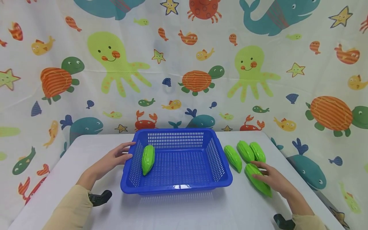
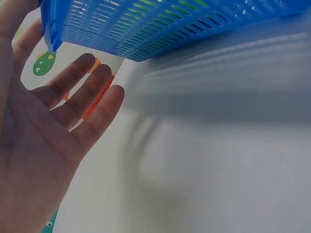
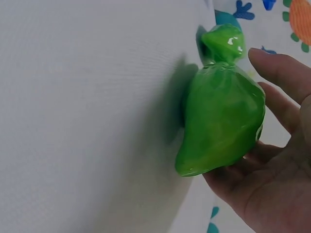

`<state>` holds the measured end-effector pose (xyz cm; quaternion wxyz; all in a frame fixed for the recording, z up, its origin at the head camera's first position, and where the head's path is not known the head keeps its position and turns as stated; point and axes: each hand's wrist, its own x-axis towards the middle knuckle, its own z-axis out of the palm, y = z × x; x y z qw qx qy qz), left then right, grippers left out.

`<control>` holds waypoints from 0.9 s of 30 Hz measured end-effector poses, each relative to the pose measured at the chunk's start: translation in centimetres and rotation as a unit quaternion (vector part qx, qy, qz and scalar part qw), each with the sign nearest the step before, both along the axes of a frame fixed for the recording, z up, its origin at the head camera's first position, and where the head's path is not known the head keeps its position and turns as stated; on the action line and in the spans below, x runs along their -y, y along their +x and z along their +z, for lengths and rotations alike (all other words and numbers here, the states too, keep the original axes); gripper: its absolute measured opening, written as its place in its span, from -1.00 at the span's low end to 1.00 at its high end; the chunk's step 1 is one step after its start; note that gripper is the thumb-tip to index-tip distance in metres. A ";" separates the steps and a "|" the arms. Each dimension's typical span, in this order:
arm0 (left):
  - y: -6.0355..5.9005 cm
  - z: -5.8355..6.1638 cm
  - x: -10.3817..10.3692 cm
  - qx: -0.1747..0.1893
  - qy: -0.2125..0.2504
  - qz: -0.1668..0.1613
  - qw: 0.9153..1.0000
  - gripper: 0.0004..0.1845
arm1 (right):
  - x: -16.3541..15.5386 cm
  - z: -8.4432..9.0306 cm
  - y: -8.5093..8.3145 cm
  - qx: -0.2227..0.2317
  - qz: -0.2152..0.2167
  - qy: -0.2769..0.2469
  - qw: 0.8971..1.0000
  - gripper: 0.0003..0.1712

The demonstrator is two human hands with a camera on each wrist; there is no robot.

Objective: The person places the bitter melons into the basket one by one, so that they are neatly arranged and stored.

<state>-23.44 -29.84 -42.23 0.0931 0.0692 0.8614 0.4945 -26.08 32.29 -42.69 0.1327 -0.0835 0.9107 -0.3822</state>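
A blue plastic basket [image 1: 175, 188] [image 2: 160, 24] stands mid-table with one green toy gourd [image 1: 148, 159] lying against its left inner wall. My left hand [image 1: 115, 158] [image 2: 48, 126] is at the basket's left rim, fingers straight, the fingertips touching the rim's outer edge. To the right of the basket another green gourd [image 1: 253, 179] [image 3: 223, 116] lies on the table. My right hand [image 1: 273, 179] [image 3: 272, 184] is laid against its right side, palm on it and fingers nearly straight over it.
Three more green gourds [image 1: 245, 150] lie side by side just behind the right hand, close to the basket's right wall. The white table [image 1: 187, 210] ends near the right hand. A sea-animal curtain [image 1: 184, 64] closes off the back and sides.
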 end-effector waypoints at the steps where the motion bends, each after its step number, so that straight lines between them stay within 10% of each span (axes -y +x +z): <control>1: 0.0 0.0 0.0 -0.002 0.001 -0.001 1.000 -0.28 | 0.0 -0.1 0.1 0.002 -0.001 0.003 1.000 -0.24; 27: 0.0 -0.2 0.0 -0.003 -0.004 0.000 1.000 -0.28 | -0.3 1.7 0.7 0.059 0.056 0.039 0.996 -0.27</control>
